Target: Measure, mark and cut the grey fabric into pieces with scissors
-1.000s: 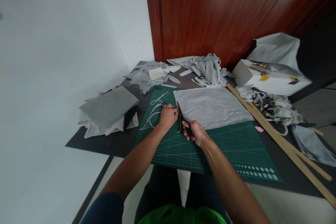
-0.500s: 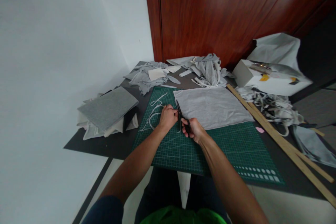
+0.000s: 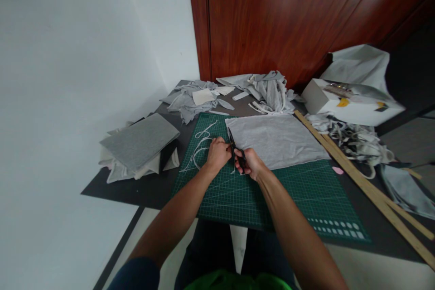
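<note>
A flat grey cloth (image 3: 275, 138) lies on the green cutting mat (image 3: 234, 199). My right hand (image 3: 249, 163) is wrapped round the handles of black scissors (image 3: 241, 158), whose blades point away from me along the cloth's left edge. Just left of the blades, my left hand (image 3: 219, 152) has its fingers pinched together near the cloth's edge; what they hold is too small to make out. Thin pale cords (image 3: 196, 152) curl on the mat to the left of my left hand.
Folded grey fabric (image 3: 141, 138) is stacked at the left. Scraps (image 3: 190, 99) and crumpled cloth (image 3: 272, 88) lie along the back. Wooden strips (image 3: 356, 176), tangled cords (image 3: 362, 140) and a white box (image 3: 353, 104) stand at the right.
My right hand has shifted slightly up and left, and the scissor handles sit closer to the blades' line. My left hand stays almost where it was.
</note>
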`<control>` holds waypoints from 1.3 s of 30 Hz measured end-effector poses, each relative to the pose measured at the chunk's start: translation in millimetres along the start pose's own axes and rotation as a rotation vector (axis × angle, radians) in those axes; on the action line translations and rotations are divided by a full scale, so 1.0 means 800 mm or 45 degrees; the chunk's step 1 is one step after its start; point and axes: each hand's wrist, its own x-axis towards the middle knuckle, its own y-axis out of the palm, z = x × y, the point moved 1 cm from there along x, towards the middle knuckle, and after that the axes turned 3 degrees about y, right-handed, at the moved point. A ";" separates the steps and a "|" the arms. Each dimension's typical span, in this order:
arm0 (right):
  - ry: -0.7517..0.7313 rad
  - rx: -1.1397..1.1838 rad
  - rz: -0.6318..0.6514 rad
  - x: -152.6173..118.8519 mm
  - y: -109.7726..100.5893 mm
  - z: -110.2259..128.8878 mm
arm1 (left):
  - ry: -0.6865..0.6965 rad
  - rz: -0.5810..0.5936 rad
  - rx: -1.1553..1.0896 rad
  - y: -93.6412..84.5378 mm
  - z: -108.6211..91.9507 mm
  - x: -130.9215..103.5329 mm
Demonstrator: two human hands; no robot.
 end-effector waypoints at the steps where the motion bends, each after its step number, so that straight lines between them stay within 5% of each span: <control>1: 0.005 0.001 0.011 0.002 0.000 0.002 | -0.003 0.004 0.003 0.000 0.000 0.000; 20: -0.022 0.031 0.003 0.020 0.007 0.021 | -0.054 0.035 0.020 -0.003 0.000 0.000; 28: -0.022 0.015 -0.057 0.023 0.006 0.015 | -0.312 0.060 0.046 -0.019 0.000 0.023; 33: -0.009 0.041 -0.042 0.024 0.006 0.016 | -0.292 0.264 0.171 -0.022 -0.008 0.022; 39: -0.011 0.054 0.001 0.023 0.005 0.019 | -0.223 0.292 0.259 -0.019 -0.013 0.016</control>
